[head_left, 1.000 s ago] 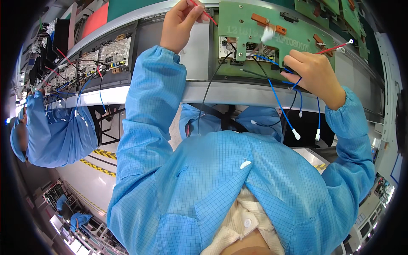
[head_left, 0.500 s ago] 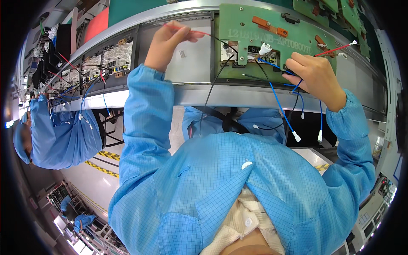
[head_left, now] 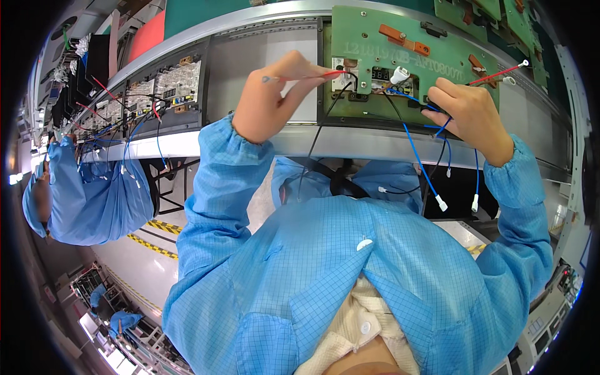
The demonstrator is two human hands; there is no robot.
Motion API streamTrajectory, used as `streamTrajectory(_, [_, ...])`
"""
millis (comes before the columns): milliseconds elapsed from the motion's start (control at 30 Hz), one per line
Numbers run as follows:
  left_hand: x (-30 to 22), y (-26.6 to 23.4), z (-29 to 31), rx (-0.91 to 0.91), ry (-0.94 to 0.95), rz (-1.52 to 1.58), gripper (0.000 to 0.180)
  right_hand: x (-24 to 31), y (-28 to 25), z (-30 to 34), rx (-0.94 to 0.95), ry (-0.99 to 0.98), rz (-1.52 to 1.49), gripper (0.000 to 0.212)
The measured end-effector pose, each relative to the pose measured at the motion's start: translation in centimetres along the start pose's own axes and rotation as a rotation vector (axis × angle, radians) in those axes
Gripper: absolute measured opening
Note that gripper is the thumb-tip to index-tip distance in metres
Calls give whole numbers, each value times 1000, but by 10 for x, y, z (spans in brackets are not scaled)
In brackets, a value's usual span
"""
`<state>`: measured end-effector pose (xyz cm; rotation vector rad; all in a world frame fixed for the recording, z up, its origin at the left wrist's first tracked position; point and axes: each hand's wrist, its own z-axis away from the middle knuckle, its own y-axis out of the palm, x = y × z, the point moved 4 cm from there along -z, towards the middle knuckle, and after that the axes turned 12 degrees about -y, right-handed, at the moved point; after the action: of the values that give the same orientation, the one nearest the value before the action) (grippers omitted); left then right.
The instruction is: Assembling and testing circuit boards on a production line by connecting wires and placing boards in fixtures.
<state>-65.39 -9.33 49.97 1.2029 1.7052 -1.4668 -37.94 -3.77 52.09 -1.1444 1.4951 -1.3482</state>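
A green fixture plate lies over a circuit board in a dark frame on the bench. My left hand is closed at the plate's left edge, pinching a red wire close to the exposed board. The wire's other end sticks out left of the hand. At the plate's right front, my right hand is closed on a blue wire; its fingertips are partly hidden. A white connector rests near the plate's cutout. Another red wire with a ring terminal extends beyond my right hand.
Blue wires with white connectors hang over the bench's metal front rail. More circuit boards with wires line the left side, where a person in blue sits. Further green plates are at the far right.
My left hand has moved right and nearer, bringing the red wire from over the grey panel to the board's left part. My right hand stays nearly in place, still on the blue wire.
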Motion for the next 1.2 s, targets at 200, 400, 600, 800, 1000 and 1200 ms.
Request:
streamTrajectory(200, [-20, 9, 6, 149, 117, -248, 12, 2, 1, -2, -18, -5, -15, 32])
streamTrajectory(400, [-6, 0, 35, 206, 130, -236, 19, 2, 4, 1, -4, 17, -6, 33])
streamTrajectory(600, [15, 2, 12, 232, 161, -100, 25, 0, 5, 0, 11, 17, 4, 34])
streamTrajectory(800, [34, 25, -22, 141, 310, -504, 21, 1, 5, 3, -6, 38, -4, 34])
streamTrajectory(1000, [31, 41, -19, 96, 386, -656, 17, 0, 7, 7, -17, 56, -26, 33])
streamTrajectory(1200, [35, 23, -21, 122, 303, -513, 18, -6, 7, 10, -68, 60, -46, 35])
